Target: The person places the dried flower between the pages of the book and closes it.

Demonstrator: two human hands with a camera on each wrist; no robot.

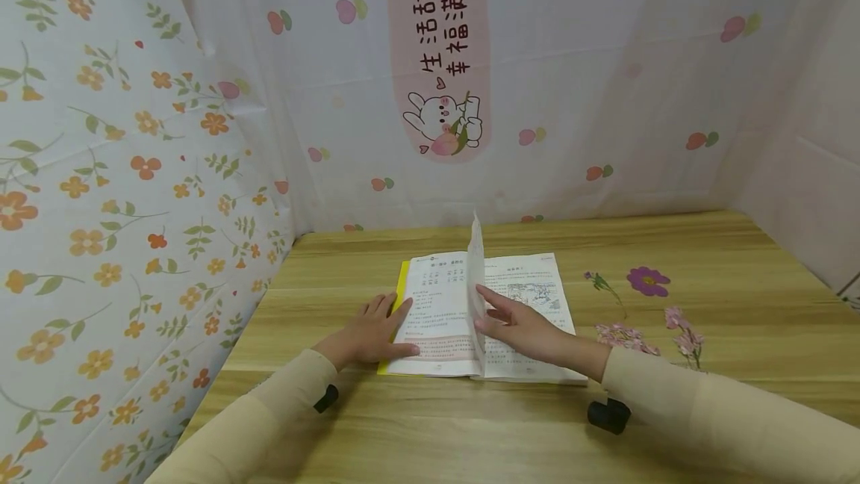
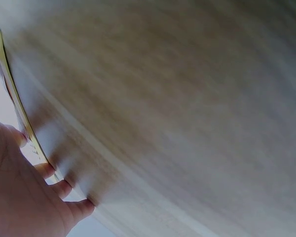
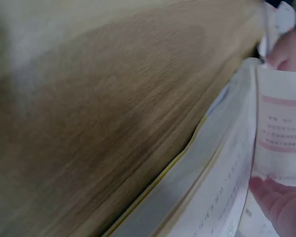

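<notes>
An open book with a yellow cover edge lies on the table, text on both sides and a line drawing on the right page. One leaf stands nearly upright near the spine. My right hand touches that leaf from the right with extended fingers and thumb. The right wrist view has the fingers beside a page with a pink band. My left hand rests, fingers spread, across the book's left edge. In the left wrist view, its fingertips reach onto the wood beside the yellow edge.
Right of the book lie a purple flower, a small stemmed flower and pink blossom sprigs. Patterned cloth hangs behind the wooden table, and floral cloth covers the left side.
</notes>
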